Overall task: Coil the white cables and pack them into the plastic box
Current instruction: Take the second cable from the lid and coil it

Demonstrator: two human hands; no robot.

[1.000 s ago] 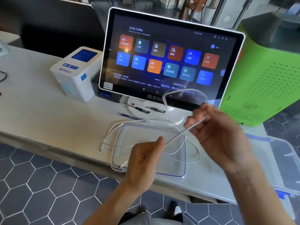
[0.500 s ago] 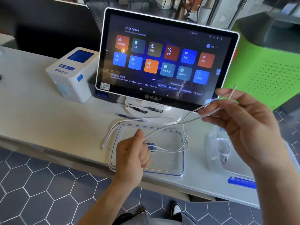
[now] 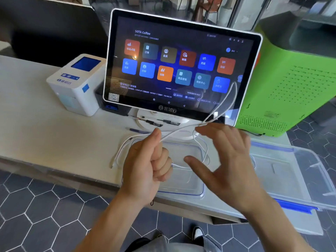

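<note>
Left hand (image 3: 147,164) holds the cable (image 3: 179,130) tight; right hand (image 3: 225,160), fingers wide, should wind even loops.

The thin white cable (image 3: 181,130) looks like smooth, soft plastic. Under it, in the middle of the frame, lies a clear plastic lid with a blue edge (image 3: 181,182), shiny and see-through. At the lower right sits a clear plastic box with blue clips (image 3: 300,179), a bit cloudy. The pale surface (image 3: 45,133) looks smooth and matt. The white-framed touch screen (image 3: 181,64) has shiny glass. The white printer box (image 3: 76,88), at the left, is smooth plastic. The green case (image 3: 291,84), at the right, is matt with tiny holes.
</note>
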